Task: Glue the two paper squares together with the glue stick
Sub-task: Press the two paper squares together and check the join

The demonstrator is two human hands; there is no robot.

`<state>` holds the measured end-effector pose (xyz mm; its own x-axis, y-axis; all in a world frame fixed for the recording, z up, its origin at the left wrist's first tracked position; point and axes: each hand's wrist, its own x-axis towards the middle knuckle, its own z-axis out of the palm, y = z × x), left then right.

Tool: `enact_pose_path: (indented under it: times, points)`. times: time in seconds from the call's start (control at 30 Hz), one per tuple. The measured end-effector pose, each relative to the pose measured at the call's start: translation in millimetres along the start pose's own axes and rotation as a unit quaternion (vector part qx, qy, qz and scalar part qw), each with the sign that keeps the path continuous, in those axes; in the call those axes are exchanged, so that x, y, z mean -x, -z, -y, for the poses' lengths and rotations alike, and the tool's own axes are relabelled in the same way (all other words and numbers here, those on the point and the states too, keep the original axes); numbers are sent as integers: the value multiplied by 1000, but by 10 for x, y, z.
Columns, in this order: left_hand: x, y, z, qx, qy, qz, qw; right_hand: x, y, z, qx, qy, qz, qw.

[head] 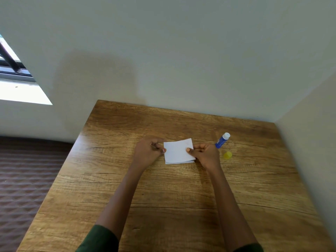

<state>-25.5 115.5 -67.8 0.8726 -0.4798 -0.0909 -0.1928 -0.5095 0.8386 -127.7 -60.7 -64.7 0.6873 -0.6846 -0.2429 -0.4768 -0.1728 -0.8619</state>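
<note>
Two white paper squares [177,151] lie stacked on the wooden table [163,197], the lower one peeking out along the near edge. My left hand [148,150] pinches the stack's left edge, and my right hand [205,154] pinches its right edge with the thumb on top. The blue glue stick [222,140] lies uncapped on the table just right of my right hand, its white tip pointing away. Its yellow cap [227,155] sits apart, a little nearer to me.
The table stands in a corner, with walls [181,51] close behind and to the right. Its left edge drops to a brown quilted surface [27,179]. A window [16,79] is at the far left.
</note>
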Motion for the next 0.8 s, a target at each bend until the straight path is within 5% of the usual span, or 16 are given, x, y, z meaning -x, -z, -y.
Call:
enact_pose_path:
  times: [0.8]
  points:
    - [-14,32,-132,-142,-10,80,987,-17,-12,-44,10,11,-3,1000]
